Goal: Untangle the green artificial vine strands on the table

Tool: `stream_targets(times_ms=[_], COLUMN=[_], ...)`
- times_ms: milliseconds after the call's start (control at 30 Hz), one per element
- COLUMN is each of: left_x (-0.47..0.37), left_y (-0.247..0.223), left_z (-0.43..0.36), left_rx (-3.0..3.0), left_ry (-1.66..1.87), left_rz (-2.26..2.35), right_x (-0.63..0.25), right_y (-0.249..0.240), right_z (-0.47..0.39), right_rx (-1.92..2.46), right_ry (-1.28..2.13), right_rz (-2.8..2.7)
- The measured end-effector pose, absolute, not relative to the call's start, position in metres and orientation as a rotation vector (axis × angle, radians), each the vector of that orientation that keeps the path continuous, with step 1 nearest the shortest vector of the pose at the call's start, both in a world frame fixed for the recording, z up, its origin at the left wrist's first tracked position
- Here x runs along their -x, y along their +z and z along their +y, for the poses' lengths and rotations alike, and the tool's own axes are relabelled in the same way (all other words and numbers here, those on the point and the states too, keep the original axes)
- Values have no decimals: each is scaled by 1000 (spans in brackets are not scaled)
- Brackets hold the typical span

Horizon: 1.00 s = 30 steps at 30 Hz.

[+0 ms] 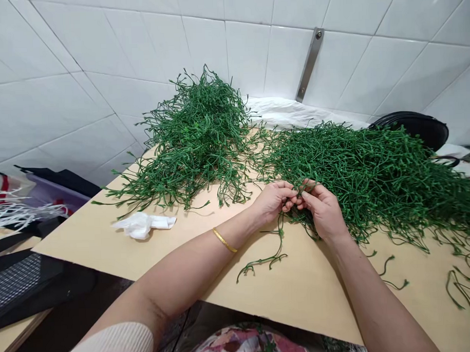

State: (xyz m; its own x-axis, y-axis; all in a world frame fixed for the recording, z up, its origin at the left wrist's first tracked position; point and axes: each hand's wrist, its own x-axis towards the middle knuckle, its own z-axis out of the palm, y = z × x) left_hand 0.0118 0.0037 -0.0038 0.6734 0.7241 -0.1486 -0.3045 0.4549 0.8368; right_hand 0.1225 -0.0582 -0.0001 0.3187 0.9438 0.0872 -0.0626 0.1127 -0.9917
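Observation:
My left hand (pixel 276 201) and my right hand (pixel 323 206) meet near the middle of the table, fingertips pinched close together. Both grip a thin green plastic stem (pixel 300 192), whose held part is mostly covered by the fingers. A branched green stem (pixel 266 259) hangs or lies just below the hands on the tabletop; whether it joins the held one I cannot tell. Right behind and beside my right hand spreads a large heap of green plastic stems (pixel 354 166). Another tall pile of the same stems (pixel 198 131) stands to the left of the hands.
A crumpled white tissue (pixel 140 225) lies on the wooden table (pixel 87 243) at left. Loose stems (pixel 395 278) are scattered at right. Behind the heap sit a round black case (pixel 414 126) and white sheeting (pixel 286 110). White strips (pixel 20 214) are at far left; a tiled wall (pixel 157 40) borders the back.

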Motion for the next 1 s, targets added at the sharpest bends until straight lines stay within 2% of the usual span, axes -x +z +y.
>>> stream_targets(times_ms=[533,1000], left_x=[-12,-11], left_y=[1,1], left_z=[1,6], left_rx=[-952,-552], left_ry=[738,638], left_rz=[602,522], right_x=[-125,-121], right_y=[-2,4], right_z=[-55,-61], right_rx=[1101,1076], right_ry=[1006,1048], right_rz=[-840,-941])
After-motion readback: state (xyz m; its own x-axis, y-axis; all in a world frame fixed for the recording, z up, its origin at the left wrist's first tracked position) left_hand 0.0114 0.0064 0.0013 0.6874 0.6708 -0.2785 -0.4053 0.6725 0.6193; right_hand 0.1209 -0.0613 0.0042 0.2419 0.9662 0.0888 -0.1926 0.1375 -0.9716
